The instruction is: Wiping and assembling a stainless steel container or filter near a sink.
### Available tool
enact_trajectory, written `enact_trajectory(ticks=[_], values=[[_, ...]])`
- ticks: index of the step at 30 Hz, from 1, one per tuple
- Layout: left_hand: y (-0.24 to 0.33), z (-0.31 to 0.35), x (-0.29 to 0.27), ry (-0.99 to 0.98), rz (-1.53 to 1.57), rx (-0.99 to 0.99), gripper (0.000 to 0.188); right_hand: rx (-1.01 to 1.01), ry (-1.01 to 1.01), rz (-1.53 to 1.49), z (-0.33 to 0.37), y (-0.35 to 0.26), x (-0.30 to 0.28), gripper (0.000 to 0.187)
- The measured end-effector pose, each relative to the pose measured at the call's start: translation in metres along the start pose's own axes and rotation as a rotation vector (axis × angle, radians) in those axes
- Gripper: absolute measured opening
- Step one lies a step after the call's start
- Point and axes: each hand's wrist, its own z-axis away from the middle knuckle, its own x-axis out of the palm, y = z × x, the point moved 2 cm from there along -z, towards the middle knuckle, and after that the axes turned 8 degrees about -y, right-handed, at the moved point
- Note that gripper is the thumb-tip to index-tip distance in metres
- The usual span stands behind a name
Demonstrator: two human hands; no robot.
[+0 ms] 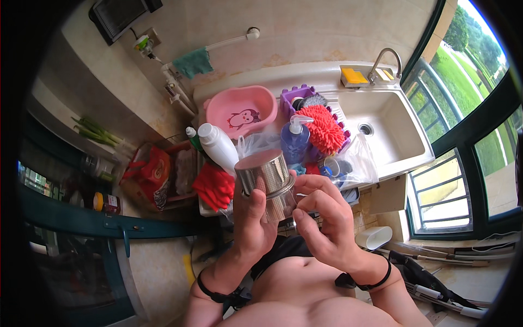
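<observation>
Grip: your left hand (251,220) wraps the lower part of a metal strainer cup (265,173), thumb up its side, so the meshed drum stands upright and steady in front of your chest.
Counter-hold: your right hand (327,223) closes thumb and forefinger on something small at the cup's clear lower section (280,206); it may be a rim or handle, but the fingers hide it.
Just beyond the grip: a white bottle (218,146) and a blue pump bottle (295,139) stand within reach.
Left of the grip: red gloves (214,185).
Farther out: a pink basin (240,110), an orange scrubber (325,128) and the sink (406,143).
</observation>
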Motion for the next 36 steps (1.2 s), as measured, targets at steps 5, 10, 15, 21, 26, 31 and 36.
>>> enact_trajectory(ticks=[5, 10, 15, 21, 26, 31, 36], values=[[0.001, 0.000, -0.003, -0.002, -0.002, -0.030, 0.075, 0.035, 0.038, -0.018, 0.000, 0.000, 0.002, 0.008], [0.007, -0.003, 0.000, 0.016, -0.128, 0.050, 0.073, 0.015, -0.008, -0.009, -0.003, 0.004, -0.001, 0.007], [0.023, -0.009, 0.005, -0.039, -0.261, 0.022, 0.078, 0.051, -0.017, -0.106, -0.001, 0.007, -0.005, 0.005], [0.019, -0.009, -0.001, -0.012, -0.194, 0.064, 0.078, 0.093, -0.005, -0.259, -0.002, 0.007, 0.002, 0.004], [0.018, -0.011, 0.000, 0.028, -0.217, 0.053, 0.072, 0.194, 0.001, -0.376, -0.003, 0.011, 0.002, 0.007], [0.018, -0.012, 0.004, 0.082, -0.252, 0.080, 0.069, 0.249, -0.017, -0.424, -0.002, 0.012, 0.003, 0.007], [0.020, -0.012, 0.010, 0.124, -0.171, 0.082, 0.066, 0.197, -0.041, -0.408, -0.003, 0.010, 0.002, 0.006]])
